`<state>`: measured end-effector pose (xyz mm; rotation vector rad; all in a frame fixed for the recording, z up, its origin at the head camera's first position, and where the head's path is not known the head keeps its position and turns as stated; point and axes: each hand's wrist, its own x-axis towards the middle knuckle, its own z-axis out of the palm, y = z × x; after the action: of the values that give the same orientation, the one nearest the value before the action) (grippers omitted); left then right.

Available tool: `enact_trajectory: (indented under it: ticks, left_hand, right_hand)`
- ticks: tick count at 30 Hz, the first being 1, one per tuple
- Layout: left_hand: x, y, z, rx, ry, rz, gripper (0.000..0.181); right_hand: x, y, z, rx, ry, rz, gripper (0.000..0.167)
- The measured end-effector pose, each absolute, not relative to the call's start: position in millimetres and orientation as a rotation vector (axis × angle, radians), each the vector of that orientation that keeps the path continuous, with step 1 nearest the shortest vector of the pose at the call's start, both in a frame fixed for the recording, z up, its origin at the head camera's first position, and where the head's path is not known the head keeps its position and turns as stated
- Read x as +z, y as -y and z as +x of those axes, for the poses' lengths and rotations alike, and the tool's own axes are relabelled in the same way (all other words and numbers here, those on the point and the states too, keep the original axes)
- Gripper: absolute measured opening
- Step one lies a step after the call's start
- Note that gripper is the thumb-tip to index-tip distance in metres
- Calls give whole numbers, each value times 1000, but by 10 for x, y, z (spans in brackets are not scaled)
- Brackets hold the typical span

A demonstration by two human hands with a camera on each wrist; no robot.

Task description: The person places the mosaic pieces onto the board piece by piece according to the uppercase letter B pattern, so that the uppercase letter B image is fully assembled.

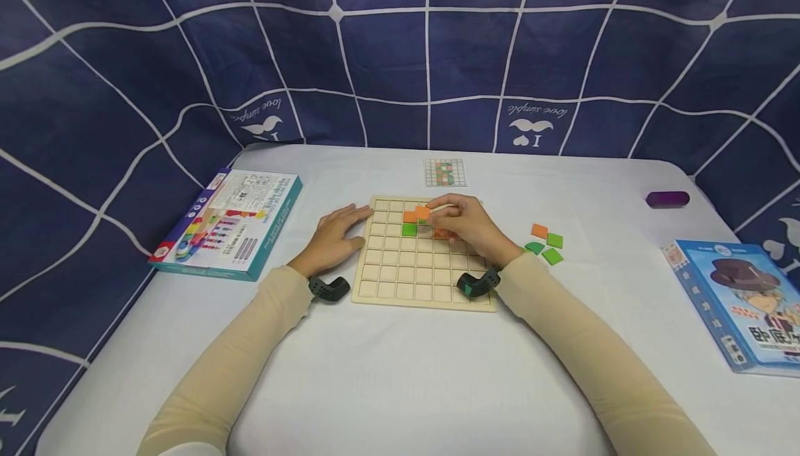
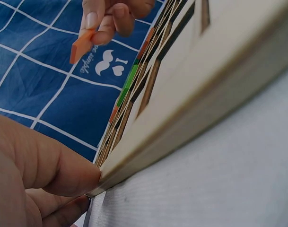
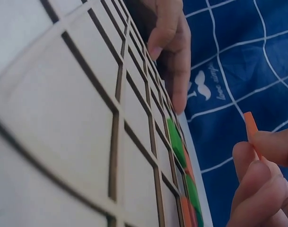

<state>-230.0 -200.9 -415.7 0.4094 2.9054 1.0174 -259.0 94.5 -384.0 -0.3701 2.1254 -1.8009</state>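
Pinching a thin orange square tile [image 1: 422,213], my right hand [image 1: 469,223] is hovering near the far edge of the pale wooden grid board [image 1: 405,275]; my straight-fingered left hand [image 1: 334,237] is touching its left edge. At the left wrist, my thumb [image 2: 70,168] is meeting its side; at the right, the tile is hanging clear.

held tile [image 1: 422,213]: orng | brd [image 1: 396,274]: tan, gridded | backdrop [image 1: 387,46]: navy w/ wht grid | slvs [image 1: 256,345]: beige
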Motion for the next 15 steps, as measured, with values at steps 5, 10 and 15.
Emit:
enact_trajectory:
  ticks: [5, 10, 15]
  left_hand:
    - [-4174, 2010, -2314, 1010, -2913, 420, 68]
    - [-4161, 2007, -2301, 1005, -2911, 420, 68]
    - [-4163, 2012, -2297, 997, -2917, 418, 67]
  right_hand:
    - [-3857, -848, -2575, -1803, -2120, -345, 33]
    - [-3886, -799, -2556, -1780, -2090, -298, 32]
    - [-3931, -783, -2547, -1725, -2089, -341, 29]
